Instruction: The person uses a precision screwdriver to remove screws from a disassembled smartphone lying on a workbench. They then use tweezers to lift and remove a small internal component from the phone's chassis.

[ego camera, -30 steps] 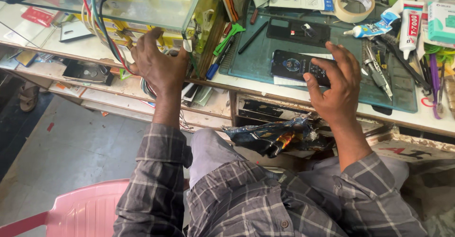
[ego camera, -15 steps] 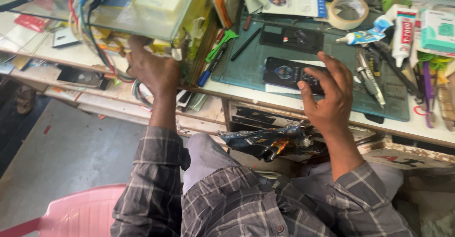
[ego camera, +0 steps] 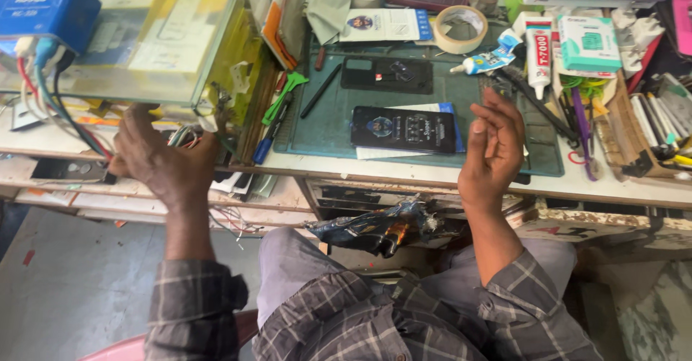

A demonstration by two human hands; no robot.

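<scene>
the black phone (ego camera: 404,129) lies flat on the green mat (ego camera: 324,126), screen up, on white paper. my right hand (ego camera: 491,144) hovers just beside it — fingers loosely curled, holding nothing. my left hand (ego camera: 160,160) reaches under the clear yellowish box (ego camera: 151,40) (its grip seems empty, partly hidden).

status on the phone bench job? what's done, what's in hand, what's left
Done: a dark phone lies flat on the green mat, a second dark panel above it. In hand: nothing gripped; the right hand hovers open beside the phone, the left hand reaches under the clear yellow-tinted box. Left: tape roll and glue tube sit untouched.
</scene>
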